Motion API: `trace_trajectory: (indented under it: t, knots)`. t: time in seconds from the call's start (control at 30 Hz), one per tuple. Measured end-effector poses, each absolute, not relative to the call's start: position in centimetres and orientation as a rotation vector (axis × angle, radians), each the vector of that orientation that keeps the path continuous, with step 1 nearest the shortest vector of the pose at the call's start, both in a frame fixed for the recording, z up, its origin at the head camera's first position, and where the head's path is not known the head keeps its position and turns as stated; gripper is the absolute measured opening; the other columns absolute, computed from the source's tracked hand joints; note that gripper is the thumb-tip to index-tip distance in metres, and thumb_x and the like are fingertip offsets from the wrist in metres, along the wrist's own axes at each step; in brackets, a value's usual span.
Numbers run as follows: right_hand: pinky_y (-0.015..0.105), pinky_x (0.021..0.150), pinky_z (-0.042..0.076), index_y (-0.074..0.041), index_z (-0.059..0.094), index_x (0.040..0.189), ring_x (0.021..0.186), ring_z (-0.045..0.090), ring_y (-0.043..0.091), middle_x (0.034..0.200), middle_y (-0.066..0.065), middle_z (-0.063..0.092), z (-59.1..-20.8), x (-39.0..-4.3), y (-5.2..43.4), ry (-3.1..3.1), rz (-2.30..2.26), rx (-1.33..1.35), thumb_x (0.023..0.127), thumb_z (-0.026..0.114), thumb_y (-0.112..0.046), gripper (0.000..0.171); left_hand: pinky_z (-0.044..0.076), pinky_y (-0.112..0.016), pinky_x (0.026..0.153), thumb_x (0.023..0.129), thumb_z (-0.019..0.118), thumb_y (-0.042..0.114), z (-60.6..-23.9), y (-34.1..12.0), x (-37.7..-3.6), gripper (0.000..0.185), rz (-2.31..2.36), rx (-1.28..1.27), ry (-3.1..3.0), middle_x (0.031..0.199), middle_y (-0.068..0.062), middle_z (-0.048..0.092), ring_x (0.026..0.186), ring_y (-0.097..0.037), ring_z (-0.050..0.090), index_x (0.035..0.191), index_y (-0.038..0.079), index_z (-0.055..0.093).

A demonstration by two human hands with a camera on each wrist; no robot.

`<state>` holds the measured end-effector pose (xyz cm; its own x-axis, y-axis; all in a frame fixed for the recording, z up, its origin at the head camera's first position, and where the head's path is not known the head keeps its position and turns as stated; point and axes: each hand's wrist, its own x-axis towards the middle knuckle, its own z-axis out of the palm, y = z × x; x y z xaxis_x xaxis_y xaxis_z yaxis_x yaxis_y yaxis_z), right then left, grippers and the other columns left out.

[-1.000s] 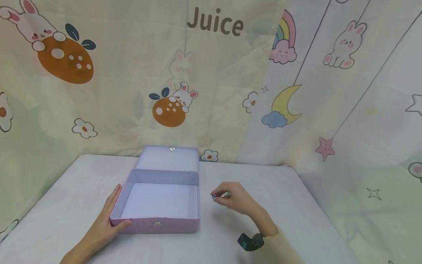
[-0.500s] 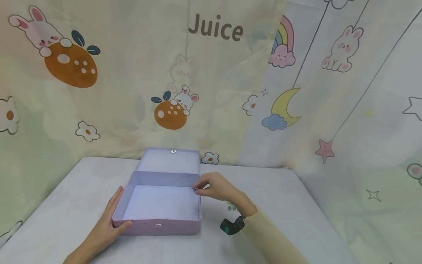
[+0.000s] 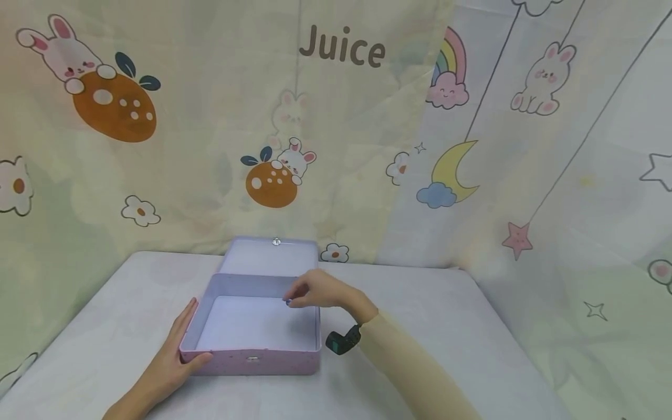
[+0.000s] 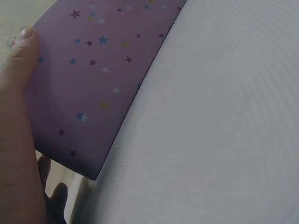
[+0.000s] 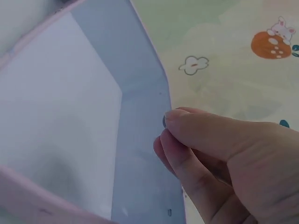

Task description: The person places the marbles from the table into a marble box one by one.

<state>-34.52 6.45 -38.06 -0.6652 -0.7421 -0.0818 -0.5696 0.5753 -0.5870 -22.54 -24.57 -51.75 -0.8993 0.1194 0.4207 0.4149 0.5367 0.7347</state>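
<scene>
head: open lilac tin box point(image 3: 252, 326) sits mid-table point(image 3: 446, 326), lid tipped back. left hand point(image 3: 175, 356) lies flat along its left wall, fingers straight. right hand point(image 3: 315, 290) hovers over the box's right rear, fingertips pinching a small dark bit point(image 3: 287, 301).
left wrist: thumb point(image 4: 18, 56) presses the starred wall.
right wrist: the small bit is mostly hidden in the pinch.

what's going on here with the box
A person is working at an open lilac box on a white table. The left hand rests flat against the box's left wall, thumb on the front corner. The right hand hovers over the inside of the box, pinching a small dark thing too small to identify. The lid is tipped back, and the box looks empty.
</scene>
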Motion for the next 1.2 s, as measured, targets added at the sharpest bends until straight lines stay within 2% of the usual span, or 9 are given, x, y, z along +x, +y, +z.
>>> trace_trajectory:
  t: [0.13,0.33,0.43,0.5,0.73,0.87,1.0,1.1,1.2]
  knots:
    - [0.015,0.077,0.050,-0.015,0.074,0.102,0.084,0.061,-0.002,0.091,-0.011,0.070,-38.6,-34.9,5.3,2.483,-0.764,-1.127,0.086,0.069,-0.017,0.017,0.004,-0.058,0.113,0.079,0.073,0.023,-51.8,-24.7,-22.6,0.101,-1.300,-0.439,-2.468,0.161,-0.009,0.003,0.138,0.014,-0.003,0.154,0.018,0.006]
    - [0.014,0.078,0.049,-0.013,0.073,0.105,0.085,0.061,-0.004,0.094,-0.011,0.070,-39.6,-35.5,4.4,2.478,-0.742,-1.161,0.087,0.068,-0.018,0.019,0.011,-0.074,0.103,0.079,0.073,0.025,-51.7,-24.5,-22.6,0.101,-1.300,-0.424,-2.488,0.161,-0.010,0.003,0.136,0.016,-0.003,0.154,0.019,0.005]
    - [0.013,0.078,0.049,-0.010,0.073,0.104,0.084,0.061,-0.004,0.093,-0.010,0.071,-40.5,-36.2,4.2,2.468,-0.756,-1.140,0.086,0.069,-0.016,0.019,0.005,-0.045,0.119,0.078,0.073,0.022,-51.7,-24.5,-22.6,0.102,-1.265,-0.437,-2.470,0.160,-0.012,0.005,0.138,0.013,-0.002,0.154,0.018,0.006]
    - [0.013,0.077,0.050,-0.010,0.073,0.104,0.084,0.061,-0.004,0.093,-0.010,0.071,-41.1,-36.6,4.1,2.463,-0.765,-1.116,0.086,0.069,-0.015,0.019,0.001,-0.023,0.115,0.078,0.074,0.021,-51.8,-24.6,-22.6,0.102,-1.243,-0.439,-2.463,0.160,-0.012,0.006,0.139,0.012,-0.002,0.154,0.019,0.006]
    - [0.013,0.073,0.049,-0.014,0.073,0.093,0.079,0.059,-0.002,0.086,-0.009,0.069,-42.4,-37.4,3.4,2.573,-0.682,-1.030,0.084,0.071,-0.014,0.009,0.004,-0.024,0.112,0.079,0.073,0.019,-51.9,-24.5,-22.5,0.102,-1.297,-0.449,-2.463,0.160,-0.009,0.008,0.137,0.013,0.002,0.154,0.022,0.004]
    - [0.011,0.071,0.047,-0.016,0.073,0.088,0.076,0.058,-0.003,0.083,-0.010,0.068,-42.8,-37.4,2.7,2.670,-0.540,-1.082,0.084,0.071,-0.014,0.005,0.003,-0.007,0.103,0.079,0.072,0.018,-51.8,-24.6,-22.4,0.101,-1.274,-0.444,-2.463,0.159,-0.010,0.010,0.136,0.014,0.004,0.154,0.020,0.005]
    - [0.011,0.069,0.046,-0.016,0.073,0.086,0.074,0.055,-0.001,0.082,-0.009,0.068,-43.0,-37.1,2.1,2.715,-0.479,-1.076,0.083,0.072,-0.013,0.005,0.004,-0.018,0.111,0.080,0.072,0.019,-51.7,-24.5,-22.4,0.101,-1.280,-0.436,-2.474,0.159,-0.011,0.009,0.136,0.014,0.003,0.154,0.023,0.004]
    - [0.012,0.070,0.046,-0.017,0.073,0.086,0.074,0.054,0.001,0.081,-0.009,0.066,-43.2,-37.0,1.9,2.737,-0.445,-1.041,0.083,0.072,-0.013,0.005,0.008,-0.046,0.115,0.080,0.072,0.019,-51.7,-24.4,-22.4,0.101,-1.308,-0.434,-2.477,0.159,-0.012,0.009,0.135,0.015,0.002,0.154,0.026,0.004]
    - [0.013,0.069,0.045,-0.016,0.073,0.087,0.073,0.052,0.002,0.079,-0.009,0.064,-43.4,-36.9,1.9,2.755,-0.389,-1.028,0.083,0.072,-0.013,0.005,0.010,-0.065,0.108,0.080,0.072,0.020,-51.7,-24.4,-22.5,0.101,-1.324,-0.431,-2.480,0.158,-0.014,0.010,0.135,0.015,0.003,0.154,0.028,0.004]
